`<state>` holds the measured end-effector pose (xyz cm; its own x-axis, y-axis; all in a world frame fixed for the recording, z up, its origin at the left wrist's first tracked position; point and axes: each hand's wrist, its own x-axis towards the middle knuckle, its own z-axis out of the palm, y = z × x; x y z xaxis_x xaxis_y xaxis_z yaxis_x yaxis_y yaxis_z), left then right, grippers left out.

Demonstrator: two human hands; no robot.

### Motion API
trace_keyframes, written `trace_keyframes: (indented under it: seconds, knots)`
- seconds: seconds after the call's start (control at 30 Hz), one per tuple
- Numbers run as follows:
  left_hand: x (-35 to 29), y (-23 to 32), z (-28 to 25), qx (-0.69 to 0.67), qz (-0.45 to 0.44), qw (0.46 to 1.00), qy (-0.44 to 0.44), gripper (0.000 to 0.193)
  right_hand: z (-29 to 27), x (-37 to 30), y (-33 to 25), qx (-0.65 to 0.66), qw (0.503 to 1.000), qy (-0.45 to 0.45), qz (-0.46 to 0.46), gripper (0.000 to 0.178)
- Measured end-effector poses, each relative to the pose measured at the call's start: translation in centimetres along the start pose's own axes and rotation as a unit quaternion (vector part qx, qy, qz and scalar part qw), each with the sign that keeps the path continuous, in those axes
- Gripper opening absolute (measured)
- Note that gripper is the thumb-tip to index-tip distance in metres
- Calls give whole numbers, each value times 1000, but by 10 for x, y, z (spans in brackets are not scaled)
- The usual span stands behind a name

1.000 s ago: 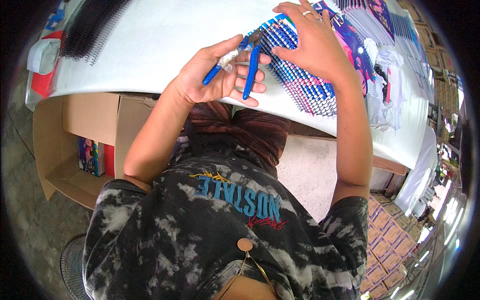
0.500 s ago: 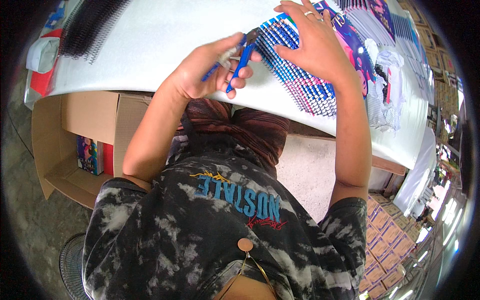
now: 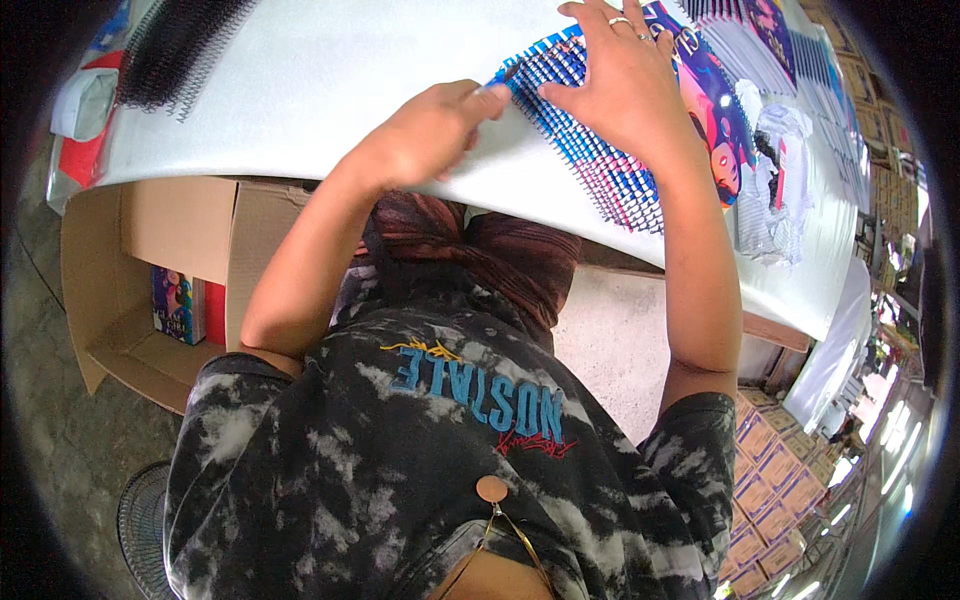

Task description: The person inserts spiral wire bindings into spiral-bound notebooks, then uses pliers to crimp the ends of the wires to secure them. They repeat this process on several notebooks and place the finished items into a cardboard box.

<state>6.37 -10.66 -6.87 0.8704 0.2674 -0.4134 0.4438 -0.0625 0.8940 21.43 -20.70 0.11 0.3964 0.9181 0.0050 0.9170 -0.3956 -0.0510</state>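
Observation:
A stack of spiral-bound notebooks (image 3: 585, 140) lies at the table's near right, its dark coil spines fanned out in close rows. My left hand (image 3: 430, 138) is closed round a pair of blue-handled pliers (image 3: 503, 75). The handles are mostly hidden by my fingers, and the dark jaws touch the coil ends at the stack's left edge. Spread over the stack's right part, my right hand (image 3: 635, 90) has its thumb near the coils and its fingers reaching toward the far edge. A colourful cover (image 3: 712, 125) shows beside its wrist.
The white-covered table (image 3: 330, 90) holds black coils (image 3: 180, 50) at far left and crumpled plastic wrap (image 3: 775, 200) on the right. More notebooks (image 3: 815, 90) lie beyond the wrap. An open cardboard box (image 3: 180, 235) stands below left, with a book (image 3: 175, 305) inside. Stacked cartons (image 3: 775, 480) fill the lower right.
My left hand has turned over and closed more tightly round the pliers, and their handles have swung out of sight. My right hand has shifted slightly on the stack.

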Motion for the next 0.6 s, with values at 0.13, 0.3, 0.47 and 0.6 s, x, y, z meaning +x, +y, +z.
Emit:
trace_keyframes:
  seconds: [0.13,0.3,0.47,0.6]
  knots:
    - [4,3,-3,86,-25,996,25,57,-17,-3,-12,20,1000,-8,9,72]
    - [4,-9,-8,-459,-68,864,-197,60,-6,-3,-12,-41,999,7,7,78]
    - [4,-4,-10,-231,-65,963,-122,59,-12,-4,-16,-29,999,-11,12,81]
    - [4,-5,8,250,30,963,101,56,-7,-2,-15,-60,998,0,7,88]
